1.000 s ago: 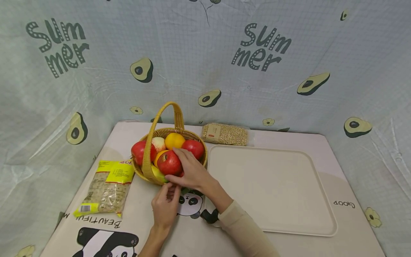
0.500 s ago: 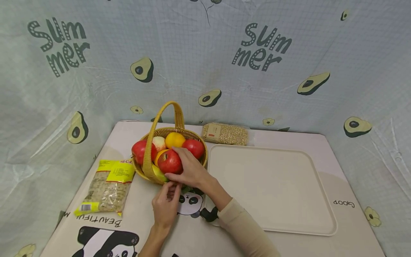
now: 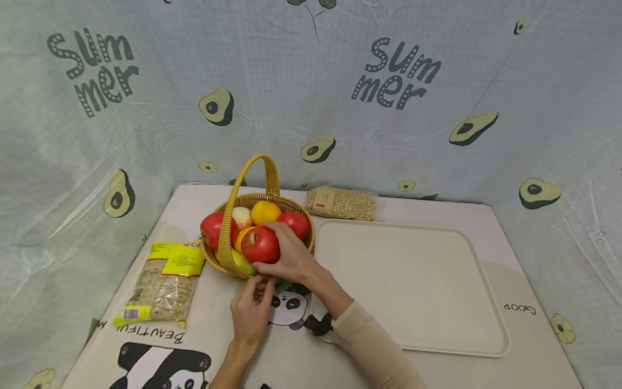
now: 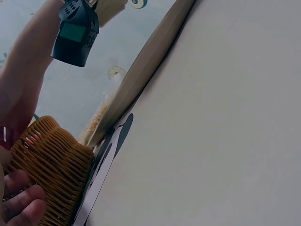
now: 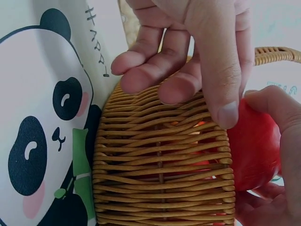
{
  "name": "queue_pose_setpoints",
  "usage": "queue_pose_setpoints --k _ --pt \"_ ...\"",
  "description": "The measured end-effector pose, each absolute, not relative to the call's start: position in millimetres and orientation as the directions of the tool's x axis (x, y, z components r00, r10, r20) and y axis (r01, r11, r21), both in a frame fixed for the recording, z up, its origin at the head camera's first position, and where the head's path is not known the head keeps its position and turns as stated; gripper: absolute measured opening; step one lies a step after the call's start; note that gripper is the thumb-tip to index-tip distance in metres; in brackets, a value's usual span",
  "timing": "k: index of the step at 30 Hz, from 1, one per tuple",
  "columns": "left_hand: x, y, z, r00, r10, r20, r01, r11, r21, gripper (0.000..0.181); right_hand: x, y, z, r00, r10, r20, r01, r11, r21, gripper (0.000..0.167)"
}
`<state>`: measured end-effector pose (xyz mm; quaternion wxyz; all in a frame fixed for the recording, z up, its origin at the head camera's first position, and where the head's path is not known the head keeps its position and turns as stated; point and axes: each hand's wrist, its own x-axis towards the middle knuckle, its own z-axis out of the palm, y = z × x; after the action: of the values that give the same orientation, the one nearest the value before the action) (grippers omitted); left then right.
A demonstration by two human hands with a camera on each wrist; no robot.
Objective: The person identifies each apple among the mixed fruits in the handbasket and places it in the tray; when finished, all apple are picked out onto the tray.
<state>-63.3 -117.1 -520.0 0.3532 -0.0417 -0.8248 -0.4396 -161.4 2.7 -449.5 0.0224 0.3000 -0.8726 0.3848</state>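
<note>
A yellow wicker basket (image 3: 206,262) with a tall handle stands at the left of the table, filled with fruit. My right hand (image 3: 293,258) grips a red apple (image 3: 259,246) at the basket's front, thumb below and fingers on its far side. In the right wrist view the red apple (image 5: 251,146) lies between my right thumb (image 5: 265,96) and fingers. My left hand (image 3: 251,313) is at the front rim, thumb and index finger pinching it. Its other fingers (image 4: 26,202) bend in front of the wicker wall in the left wrist view.
Around the apple lie an orange (image 3: 265,212), a pale peach (image 3: 241,217) and more red fruit (image 3: 295,223). A beige tray (image 3: 403,286) stands to the right. One grain bag (image 3: 165,289) lies left, another bag (image 3: 347,204) behind the tray.
In the head view the apple and my right hand have shifted very slightly to the right. My left hand and the basket have hardly moved.
</note>
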Motion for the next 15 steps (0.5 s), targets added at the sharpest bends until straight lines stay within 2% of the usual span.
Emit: queue_pose_setpoints --k 15 --pt "-63 -118 -522 -0.759 -0.23 0.61 0.37 0.619 0.693 0.02 -158 18 -440 -0.811 -0.473 0.345 -0.563 0.469 -0.681 0.084"
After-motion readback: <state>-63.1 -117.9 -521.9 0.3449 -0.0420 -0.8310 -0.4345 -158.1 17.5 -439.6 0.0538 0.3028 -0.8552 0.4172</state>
